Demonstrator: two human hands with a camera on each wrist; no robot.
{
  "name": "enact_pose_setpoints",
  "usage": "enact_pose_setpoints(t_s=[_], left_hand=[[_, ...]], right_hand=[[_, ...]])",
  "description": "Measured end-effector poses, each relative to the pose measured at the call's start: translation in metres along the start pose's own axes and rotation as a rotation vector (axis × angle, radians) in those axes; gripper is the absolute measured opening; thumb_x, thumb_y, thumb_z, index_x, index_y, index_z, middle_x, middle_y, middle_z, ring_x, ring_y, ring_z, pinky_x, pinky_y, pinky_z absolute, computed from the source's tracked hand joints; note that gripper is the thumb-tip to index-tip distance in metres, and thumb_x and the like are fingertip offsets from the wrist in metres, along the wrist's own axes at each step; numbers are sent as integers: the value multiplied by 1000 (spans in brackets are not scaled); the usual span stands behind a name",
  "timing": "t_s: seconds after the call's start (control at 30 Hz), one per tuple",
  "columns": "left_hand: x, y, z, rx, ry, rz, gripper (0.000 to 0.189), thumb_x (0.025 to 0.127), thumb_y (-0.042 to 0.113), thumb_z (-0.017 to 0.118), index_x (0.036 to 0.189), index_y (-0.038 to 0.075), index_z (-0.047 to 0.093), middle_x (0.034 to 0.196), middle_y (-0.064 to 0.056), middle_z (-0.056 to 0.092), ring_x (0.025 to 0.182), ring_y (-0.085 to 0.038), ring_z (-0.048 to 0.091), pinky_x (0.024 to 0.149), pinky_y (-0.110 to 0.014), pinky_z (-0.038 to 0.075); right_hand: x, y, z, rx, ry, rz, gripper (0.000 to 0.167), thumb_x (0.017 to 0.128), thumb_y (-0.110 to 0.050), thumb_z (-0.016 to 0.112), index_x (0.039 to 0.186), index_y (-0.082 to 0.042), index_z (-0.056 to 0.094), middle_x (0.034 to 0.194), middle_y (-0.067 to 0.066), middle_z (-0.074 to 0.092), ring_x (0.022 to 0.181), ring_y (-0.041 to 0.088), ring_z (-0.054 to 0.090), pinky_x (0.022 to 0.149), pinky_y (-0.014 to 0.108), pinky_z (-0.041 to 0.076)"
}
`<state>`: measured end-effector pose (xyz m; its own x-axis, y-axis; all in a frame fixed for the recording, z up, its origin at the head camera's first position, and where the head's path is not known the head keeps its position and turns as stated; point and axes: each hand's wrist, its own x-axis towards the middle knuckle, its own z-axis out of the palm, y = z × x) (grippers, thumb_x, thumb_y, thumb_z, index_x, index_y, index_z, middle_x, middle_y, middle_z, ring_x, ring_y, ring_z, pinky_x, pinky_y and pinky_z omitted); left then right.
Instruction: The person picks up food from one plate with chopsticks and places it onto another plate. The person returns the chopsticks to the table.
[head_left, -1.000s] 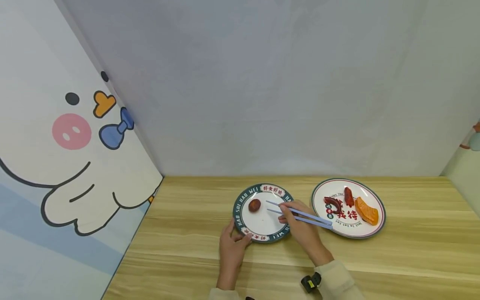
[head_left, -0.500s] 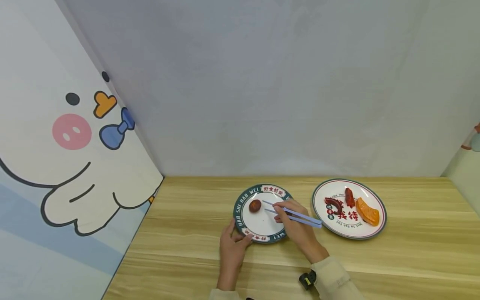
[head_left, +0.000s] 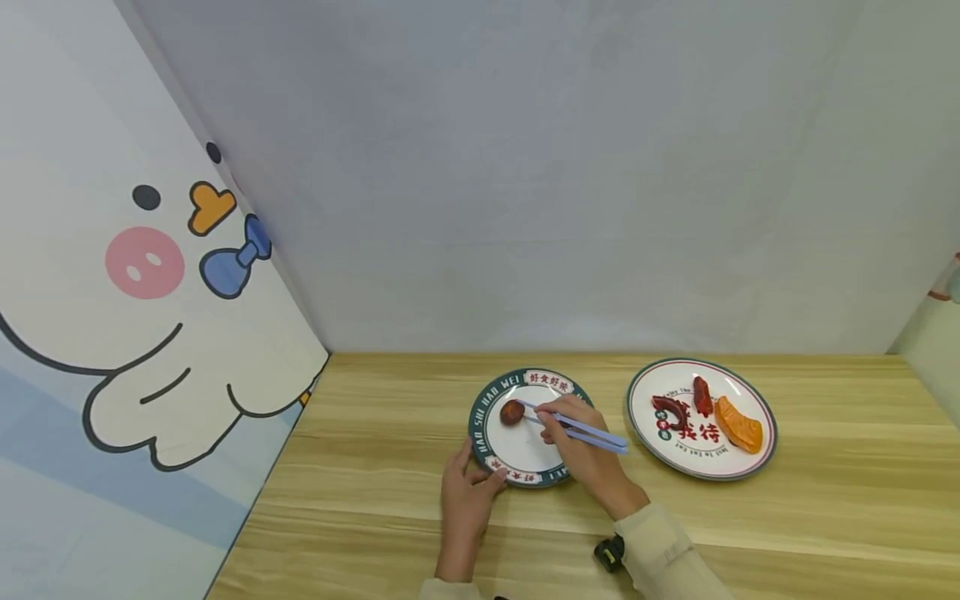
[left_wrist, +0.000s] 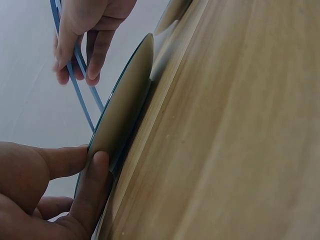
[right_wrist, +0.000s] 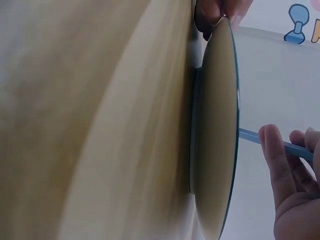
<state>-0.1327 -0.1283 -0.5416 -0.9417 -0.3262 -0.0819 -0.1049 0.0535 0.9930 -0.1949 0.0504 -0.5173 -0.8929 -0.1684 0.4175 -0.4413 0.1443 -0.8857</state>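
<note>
My left hand [head_left: 467, 504] holds the near left rim of a green-rimmed plate [head_left: 482, 450], thumb on top and finger underneath in the left wrist view. In my right hand [head_left: 585, 450] is a pair of light blue chopsticks [head_left: 600, 439], slanting down to the left over this plate. A small brown, egg-shaped food piece [head_left: 512, 412] lies on the plate's left half. The chopstick tips reach its right side, one above the other; whether they touch it I cannot tell. Both wrist views see the plate [right_wrist: 215, 125] edge-on, its rim hiding the food piece.
To the right stands a second white plate [head_left: 647, 385] bearing a curled dark red tentacle-like piece [head_left: 672, 410], a small red piece [head_left: 702, 396] and an orange salmon-like slice [head_left: 738, 427]. The wooden table [head_left: 375, 467] meets a pale wall [head_left: 570, 208] behind.
My right hand has moved left with the chopsticks, bringing their tips from clear of the brown food piece to its right side. The left hand stays on the plate rim.
</note>
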Motion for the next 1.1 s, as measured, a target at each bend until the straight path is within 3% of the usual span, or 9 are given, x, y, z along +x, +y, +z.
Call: enact_pose_setpoints(t_s=[0.13, 0.33, 0.77, 1.0, 1.1], left_hand=[[1, -1, 0, 6, -2, -5, 76, 87, -16, 74, 154, -17, 38, 152, -38, 42, 89, -19, 67, 72, -30, 66], [1, -1, 0, 6, -6, 5, 77, 86, -17, 74, 153, -18, 37, 152, -39, 41, 89, -22, 68, 71, -31, 66], [1, 0, 1, 0, 5, -23, 77, 87, -15, 74, 155, -14, 38, 154, -36, 41, 90, -20, 67, 73, -29, 66], [0, 0, 1, 7, 5, -20, 78, 87, -15, 75, 155, -14, 38, 153, -36, 43, 90, -20, 68, 72, -29, 66], [0, 0, 1, 7, 5, -19, 78, 87, -15, 75, 155, -14, 38, 152, -36, 43, 90, -20, 68, 72, -29, 66]], right_hand=[[2, 0, 1, -35, -16, -49, 17, 103, -2, 65, 107, 10, 76, 98, 22, 71, 75, 33, 73, 66, 28, 65], [6, 2, 2, -109, -36, -114, 14, 102, 1, 66, 105, 9, 76, 94, 18, 70, 73, 21, 71, 63, 25, 63], [14, 3, 5, -165, -63, -165, 8, 96, 4, 72, 101, 7, 78, 91, 10, 71, 73, 14, 69, 63, 22, 62], [18, 8, 6, -316, -87, -309, 5, 94, 3, 74, 97, 4, 79, 85, 3, 70, 69, 7, 61, 60, 22, 52], [18, 8, 6, -353, -104, -349, 5, 94, 4, 74, 96, 4, 78, 85, 2, 70, 70, 7, 60, 61, 23, 52]])
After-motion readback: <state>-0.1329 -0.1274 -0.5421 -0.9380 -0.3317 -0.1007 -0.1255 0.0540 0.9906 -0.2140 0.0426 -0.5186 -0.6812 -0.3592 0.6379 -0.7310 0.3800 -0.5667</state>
